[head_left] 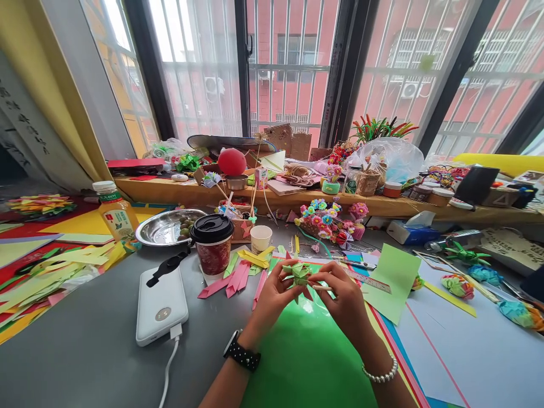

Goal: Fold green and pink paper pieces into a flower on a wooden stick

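Both hands meet above a bright green sheet (pixel 306 357) on the grey table. My left hand (pixel 274 297), with a black watch on its wrist, pinches a small folded green paper piece (pixel 298 273) from the left. My right hand (pixel 344 300), a bead bracelet on its wrist, closes its fingers on the same piece from the right, and a thin stick shows between its fingers. Folded pink and yellow paper strips (pixel 238 277) lie just beyond the left hand.
A white power bank (pixel 161 306) with a cable lies at left, a lidded coffee cup (pixel 212 246), a small paper cup (pixel 260 238) and a steel bowl (pixel 164 226) behind it. Light green paper (pixel 393 280), a ruler and paper flowers (pixel 327 221) sit right. Craft clutter fills the windowsill.
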A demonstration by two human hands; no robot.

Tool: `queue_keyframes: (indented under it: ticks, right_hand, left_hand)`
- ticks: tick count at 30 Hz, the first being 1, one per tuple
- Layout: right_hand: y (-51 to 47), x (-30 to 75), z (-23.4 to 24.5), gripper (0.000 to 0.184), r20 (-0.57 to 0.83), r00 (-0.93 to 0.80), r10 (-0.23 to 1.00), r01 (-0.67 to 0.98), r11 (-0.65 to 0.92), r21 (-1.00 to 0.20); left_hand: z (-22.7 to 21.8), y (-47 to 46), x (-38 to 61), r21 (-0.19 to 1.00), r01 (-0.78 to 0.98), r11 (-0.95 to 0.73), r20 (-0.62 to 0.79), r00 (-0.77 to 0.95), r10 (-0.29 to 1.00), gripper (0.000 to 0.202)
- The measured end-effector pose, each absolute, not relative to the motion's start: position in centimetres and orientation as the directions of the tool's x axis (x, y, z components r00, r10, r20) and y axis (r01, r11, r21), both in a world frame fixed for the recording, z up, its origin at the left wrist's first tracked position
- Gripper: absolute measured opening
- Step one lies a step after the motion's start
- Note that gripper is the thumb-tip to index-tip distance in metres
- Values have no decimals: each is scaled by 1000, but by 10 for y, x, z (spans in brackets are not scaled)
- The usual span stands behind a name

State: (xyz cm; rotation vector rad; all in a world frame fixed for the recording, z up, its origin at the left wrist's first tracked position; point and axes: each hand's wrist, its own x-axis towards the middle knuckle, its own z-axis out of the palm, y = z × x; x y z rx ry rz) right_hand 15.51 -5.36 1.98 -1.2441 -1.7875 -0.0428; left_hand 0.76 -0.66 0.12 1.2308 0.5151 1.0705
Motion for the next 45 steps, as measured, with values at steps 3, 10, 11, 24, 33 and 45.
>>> queue_keyframes:
  ticks: [3, 10, 11, 24, 33, 45]
  right_hand:
    - [-54, 154, 20, 13, 701, -46, 712, 764, 477, -434]
    - [-55, 153, 20, 13, 714, -58, 698, 769, 488, -414]
    - [-55, 153, 20, 12, 713, -64, 698, 763, 495, -415]
    - [-54, 152, 15, 13, 764, -78, 640, 824, 473, -311]
    - [-57, 147, 14, 16, 845, -185, 502, 908, 416, -48]
    - [-57, 168, 21, 30, 849, -49, 526, 890, 409, -202]
  left_hand:
    - [1, -7, 9, 936, -353, -20, 195, 469, 862, 46]
    - [-1, -6, 8, 926, -378, -19, 214, 479, 851, 42]
    - [0, -6, 8, 926, -377, -21, 211, 468, 858, 41]
    - [-2, -6, 11, 925, -381, 3, 189, 465, 865, 44]
    - [-1, -8, 12, 913, -407, 31, 171, 452, 875, 45]
    - [10, -4, 3, 781, -612, 123, 138, 361, 922, 48]
